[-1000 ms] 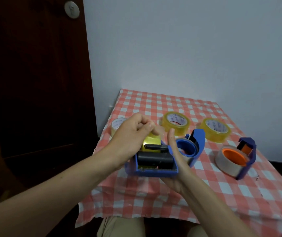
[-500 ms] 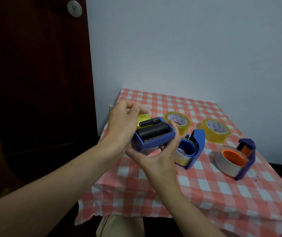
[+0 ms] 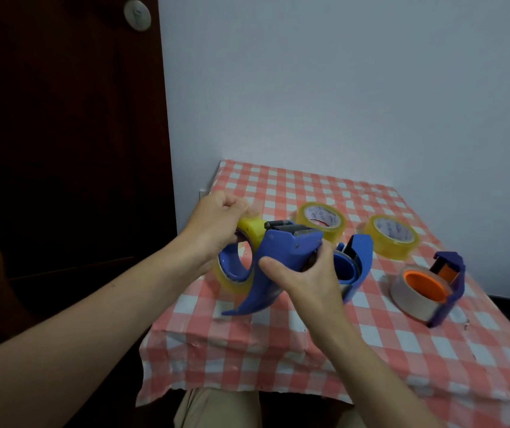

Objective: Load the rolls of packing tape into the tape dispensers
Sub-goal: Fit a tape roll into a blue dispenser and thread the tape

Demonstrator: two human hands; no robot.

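Biggest risk here imo: the tape's free end folds back and sticks to itself or to the fingers before it gets past the roller. The left hand point(image 3: 216, 230) is clenched and seems to pinch it at the top of the roll point(image 3: 232, 284). The right hand point(image 3: 303, 279) grips the blue dispenser point(image 3: 281, 251) close to the toothed cutter, so a slip could nick a finger. The roll is yellowish and see-through, seated on the blue hub, all held up over the table's point(image 3: 278, 350) front left.

Clasping a blue tape dispenser point(image 3: 281, 251) in the right grip point(image 3: 307, 281) above the checked worktop point(image 3: 278, 350). Pinching its yellow tape roll point(image 3: 249, 230) with the left grip point(image 3: 215, 230).
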